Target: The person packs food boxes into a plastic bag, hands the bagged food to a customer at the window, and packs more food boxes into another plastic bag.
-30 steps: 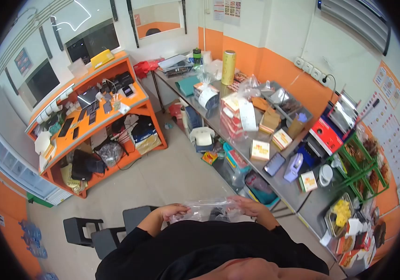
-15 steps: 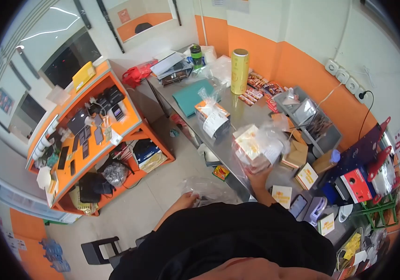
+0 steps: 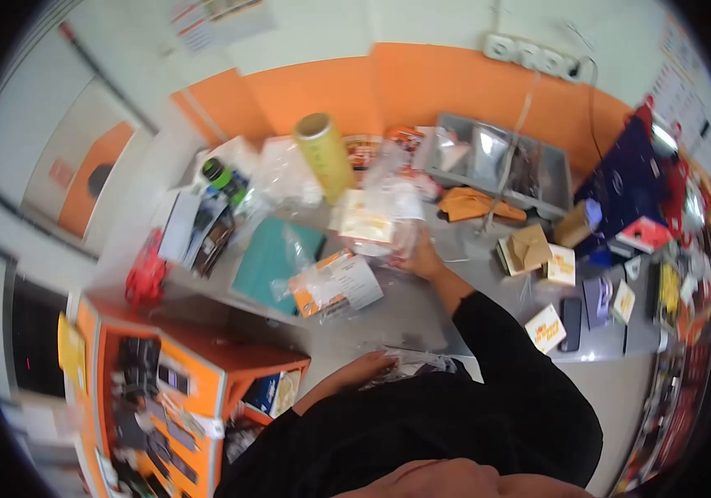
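Over the steel table, my right hand (image 3: pixel 423 256) is closed on a clear plastic bag (image 3: pixel 370 222) with a white and yellow box inside and a white label on it. Low in front of my body, my left hand (image 3: pixel 370 366) grips a crumpled clear plastic bag (image 3: pixel 420 362); my sleeve and torso hide part of it. Nearer to me than the bagged box lies an orange and white box (image 3: pixel 347 286) with a white label, in clear plastic. Behind the bag I hold stands a tall yellow roll (image 3: pixel 325 158).
A teal folder (image 3: pixel 277 261) lies on the steel table (image 3: pixel 422 311). Along the back is a grey divided tray (image 3: pixel 496 149). Small boxes (image 3: pixel 525 251), a phone (image 3: pixel 570 324) and a dark blue box (image 3: pixel 625 178) are at the right. An orange shelf (image 3: pixel 243 357) stands lower left.
My view has swung round toward the table. My right hand has carried the bagged box farther over the table, beside the yellow roll. My left hand still grips the clear bag.
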